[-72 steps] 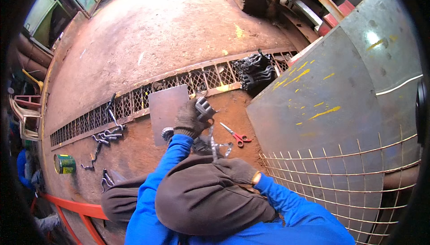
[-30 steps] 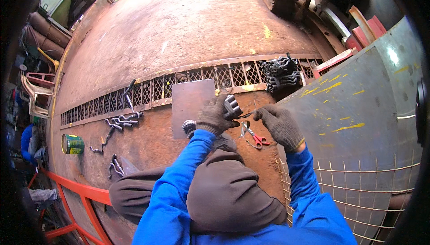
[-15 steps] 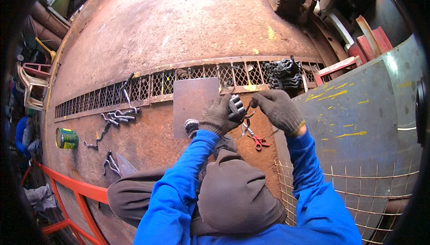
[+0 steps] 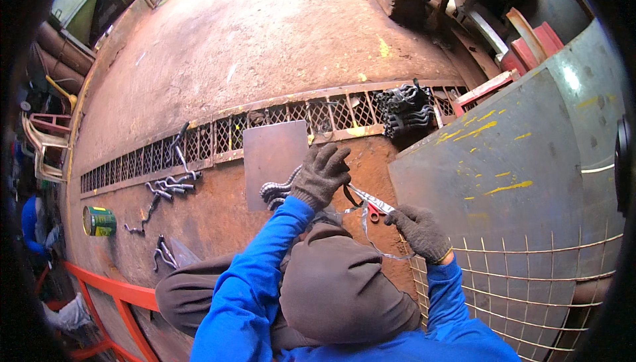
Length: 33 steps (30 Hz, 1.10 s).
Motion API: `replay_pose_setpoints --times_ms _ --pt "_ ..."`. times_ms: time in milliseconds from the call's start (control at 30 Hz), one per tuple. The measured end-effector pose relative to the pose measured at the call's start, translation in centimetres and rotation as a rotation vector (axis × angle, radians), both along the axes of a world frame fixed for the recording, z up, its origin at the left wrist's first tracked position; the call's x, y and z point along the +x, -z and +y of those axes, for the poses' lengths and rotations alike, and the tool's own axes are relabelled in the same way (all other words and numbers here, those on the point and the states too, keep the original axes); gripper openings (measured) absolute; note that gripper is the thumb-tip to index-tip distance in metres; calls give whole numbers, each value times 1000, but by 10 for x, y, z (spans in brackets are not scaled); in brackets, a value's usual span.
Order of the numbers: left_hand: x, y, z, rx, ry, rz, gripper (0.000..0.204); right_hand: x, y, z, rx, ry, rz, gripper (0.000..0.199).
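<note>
Here the thin metal strip [image 4: 371, 219] spans my gloved hands, over the rusty floor near the square steel plate [image 4: 273, 162]. It looks light, springy and sharp-edged. My left hand [image 4: 320, 174] is clamped on its far end, my right hand [image 4: 420, 231] closed on its near end.

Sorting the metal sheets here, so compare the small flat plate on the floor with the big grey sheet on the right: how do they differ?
The small plate is plain brownish and lies flat on the rusty floor, its far edge at the floor grate; the big grey sheet is far larger and streaked with yellow paint marks. The left hand sits beside the small plate, while wire mesh overlaps the big sheet. Both are flat metal.
</note>
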State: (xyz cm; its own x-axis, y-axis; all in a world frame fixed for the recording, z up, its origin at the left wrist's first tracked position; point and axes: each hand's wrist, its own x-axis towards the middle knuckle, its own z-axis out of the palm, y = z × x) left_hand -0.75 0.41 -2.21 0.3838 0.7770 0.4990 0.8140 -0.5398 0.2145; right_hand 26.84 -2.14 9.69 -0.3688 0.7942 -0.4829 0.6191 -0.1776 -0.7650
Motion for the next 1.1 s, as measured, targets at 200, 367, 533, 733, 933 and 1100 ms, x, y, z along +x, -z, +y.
replay_pose_setpoints --times_ms 200,367,533,733,933,1100 --pt "8 -5 2 -5 -42 62 18 3 14 -14 80 -132 51 28" --pt "20 4 6 -109 -173 221 14 -3 15 -29 24 -121 2 28" --pt "17 3 11 -140 -196 185 11 14 40 -36 -54 -80 -15 31" --pt "2 -27 13 -431 -67 -98 23 26 44 -37 -26 -36 25 34" --pt "-21 1 14 -398 130 -384 35 11 -1 -9 -20 -36 -14 35" --pt "-5 -12 10 -930 -34 -1271 29 5 -7 22 131 -53 65 34"
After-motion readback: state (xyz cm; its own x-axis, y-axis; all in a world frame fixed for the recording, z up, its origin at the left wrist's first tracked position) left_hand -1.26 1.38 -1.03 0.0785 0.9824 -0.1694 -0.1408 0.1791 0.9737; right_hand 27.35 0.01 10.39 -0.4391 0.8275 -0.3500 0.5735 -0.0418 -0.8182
